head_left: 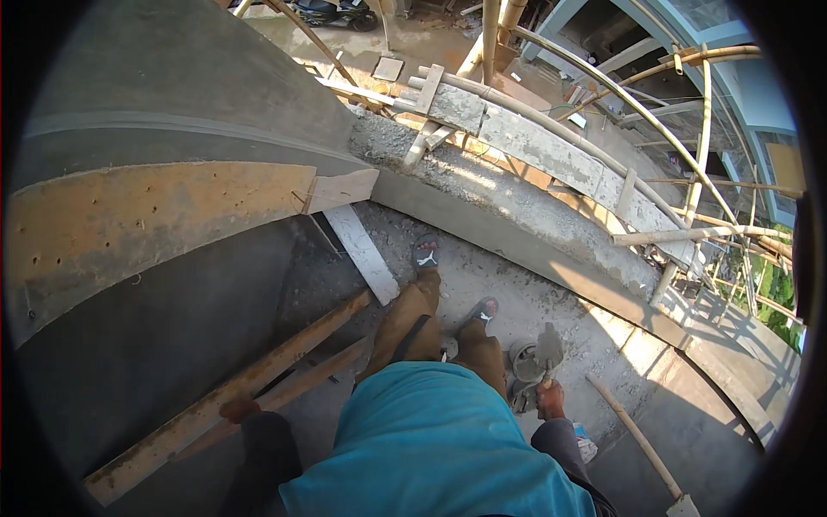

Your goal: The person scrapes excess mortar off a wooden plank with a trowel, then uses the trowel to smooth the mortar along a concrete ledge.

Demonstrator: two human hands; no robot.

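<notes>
My right hand (549, 398) grips the handle of a trowel, its grey blade (549, 345) raised over a round bucket (522, 362) on the dusty floor. Low at the left, my left hand (239, 410) has curled fingers beside long wooden boards (215, 405); whether it holds anything is unclear. My sandalled feet (425, 255) stand on rough grey concrete (551, 310). A long wooden-handled tool (629, 431) lies to the right of the trowel.
A low plastered parapet (482, 233) crosses in front, with rubble and planks (534, 151) on top and bamboo scaffolding (706, 155) beyond. A holed tan board (155, 198) and pale plank (357, 250) are at left. A motorbike (336, 13) stands far below.
</notes>
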